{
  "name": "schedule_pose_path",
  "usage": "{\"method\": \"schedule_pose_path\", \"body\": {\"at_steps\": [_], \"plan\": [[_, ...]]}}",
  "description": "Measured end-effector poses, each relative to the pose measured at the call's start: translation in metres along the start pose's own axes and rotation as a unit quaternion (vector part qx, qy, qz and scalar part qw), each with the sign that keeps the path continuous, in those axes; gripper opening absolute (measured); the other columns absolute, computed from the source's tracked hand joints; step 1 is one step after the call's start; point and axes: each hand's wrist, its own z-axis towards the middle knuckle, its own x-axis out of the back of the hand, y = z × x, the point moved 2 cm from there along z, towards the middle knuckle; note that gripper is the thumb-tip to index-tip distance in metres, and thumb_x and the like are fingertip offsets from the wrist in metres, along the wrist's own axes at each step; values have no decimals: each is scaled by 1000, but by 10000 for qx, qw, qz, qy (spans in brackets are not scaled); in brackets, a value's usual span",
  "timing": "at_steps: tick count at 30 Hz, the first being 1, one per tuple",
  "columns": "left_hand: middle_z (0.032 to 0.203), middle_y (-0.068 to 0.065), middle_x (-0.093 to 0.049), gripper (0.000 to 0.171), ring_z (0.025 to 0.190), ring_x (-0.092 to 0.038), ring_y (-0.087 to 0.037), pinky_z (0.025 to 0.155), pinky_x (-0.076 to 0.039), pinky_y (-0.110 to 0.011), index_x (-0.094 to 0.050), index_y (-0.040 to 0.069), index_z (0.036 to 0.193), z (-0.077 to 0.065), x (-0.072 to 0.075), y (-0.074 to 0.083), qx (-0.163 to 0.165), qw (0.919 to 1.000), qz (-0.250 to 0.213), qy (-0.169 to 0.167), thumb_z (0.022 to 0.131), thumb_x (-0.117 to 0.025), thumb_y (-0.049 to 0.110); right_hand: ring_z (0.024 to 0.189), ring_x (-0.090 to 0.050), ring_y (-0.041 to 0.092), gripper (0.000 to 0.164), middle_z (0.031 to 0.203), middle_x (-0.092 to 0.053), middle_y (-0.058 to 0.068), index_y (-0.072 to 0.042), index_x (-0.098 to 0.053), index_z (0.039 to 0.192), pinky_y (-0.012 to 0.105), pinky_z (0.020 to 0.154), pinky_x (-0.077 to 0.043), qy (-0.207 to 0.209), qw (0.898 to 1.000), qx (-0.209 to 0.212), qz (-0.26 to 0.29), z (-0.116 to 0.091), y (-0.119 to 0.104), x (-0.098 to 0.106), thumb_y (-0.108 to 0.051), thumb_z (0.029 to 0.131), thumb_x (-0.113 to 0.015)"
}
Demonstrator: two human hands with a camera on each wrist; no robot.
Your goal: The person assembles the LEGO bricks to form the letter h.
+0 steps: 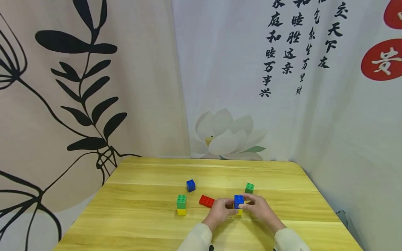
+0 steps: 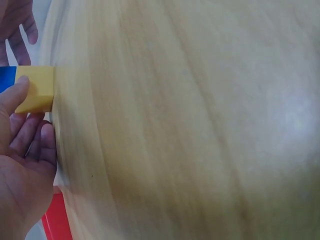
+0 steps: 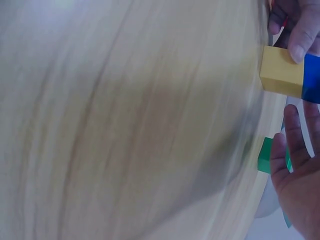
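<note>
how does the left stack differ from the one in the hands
The left stack is green on top; the held stack is blue on top. The left stack stands untouched, while the left hand and right hand grip the held stack. Both are yellow underneath.

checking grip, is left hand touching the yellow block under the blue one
Touching: left wrist view shows the left hand, thumb against the side of the yellow block.

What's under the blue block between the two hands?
Directly under the blue block is a yellow block, with its sides partly visible. Its top face is covered by the blue one, so that can't be seen.
</note>
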Motion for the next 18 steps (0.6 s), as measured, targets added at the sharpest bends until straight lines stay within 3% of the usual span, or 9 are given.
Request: {"method": "schedule_pose_path", "body": {"at_steps": [4, 9, 18], "plan": [[98, 5, -71, 31, 91, -63, -12, 85, -53, -40, -74, 10, 113, -1, 1, 2, -76, 10000, 62, -3, 83, -81, 10, 97, -65, 26, 51, 118, -67, 15, 0, -62, 130, 41, 81, -55, -126, 9998, 117, -93, -1, 3, -2, -22, 87, -78], [110, -3, -70, 50, 101, -63, -21, 89, -52, -45, -66, 6, 127, -2, 2, 5, -17, 10000, 73, 12, 81, -84, 13, 103, -65, 32, 59, 121, -65, 19, 4, -55, 137, 42, 84, -55, -237, 9995, 184, -12, -3, 11, -5, -18, 87, -78], [123, -9, -62, 64, 111, -59, -30, 90, -52, -48, -55, 6, 140, -6, 11, 20, 75, 9999, -83, -4, 82, -83, 15, 104, -63, 28, 67, 124, -64, 15, -2, -54, 140, 42, 82, -55, 274, 9991, -273, -198, -5, 2, -1, -32, 85, -79]]}}
